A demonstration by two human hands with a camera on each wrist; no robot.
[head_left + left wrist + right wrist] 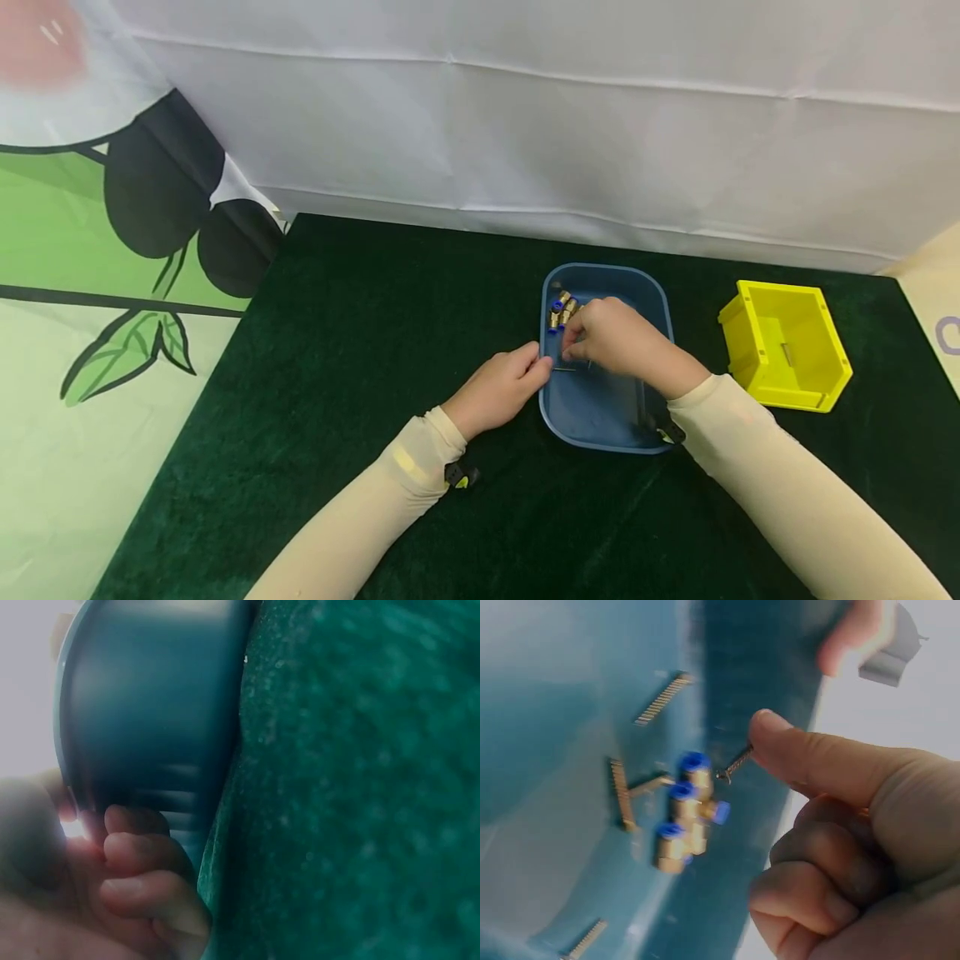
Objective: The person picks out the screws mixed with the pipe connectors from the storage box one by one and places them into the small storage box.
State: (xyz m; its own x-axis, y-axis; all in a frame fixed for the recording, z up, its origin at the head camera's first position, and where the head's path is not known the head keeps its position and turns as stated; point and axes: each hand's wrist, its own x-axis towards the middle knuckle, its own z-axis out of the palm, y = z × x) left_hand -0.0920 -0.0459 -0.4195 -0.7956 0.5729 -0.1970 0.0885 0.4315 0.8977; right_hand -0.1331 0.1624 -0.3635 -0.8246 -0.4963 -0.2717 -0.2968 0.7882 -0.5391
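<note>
A blue tray lies on the green cloth. At its left rim my left hand grips the wall, thumb on the rim; the left wrist view shows its fingers curled against the outside. My right hand is over the tray and pinches a small screw, head pointing away from the fingertips. Brass push-in fittings with blue collars are clustered near the pinched screw. Several loose screws are scattered on the tray floor around them.
A yellow bin stands to the right of the tray, with one small screw inside. The green cloth covers the table. A white sheet hangs behind its back edge.
</note>
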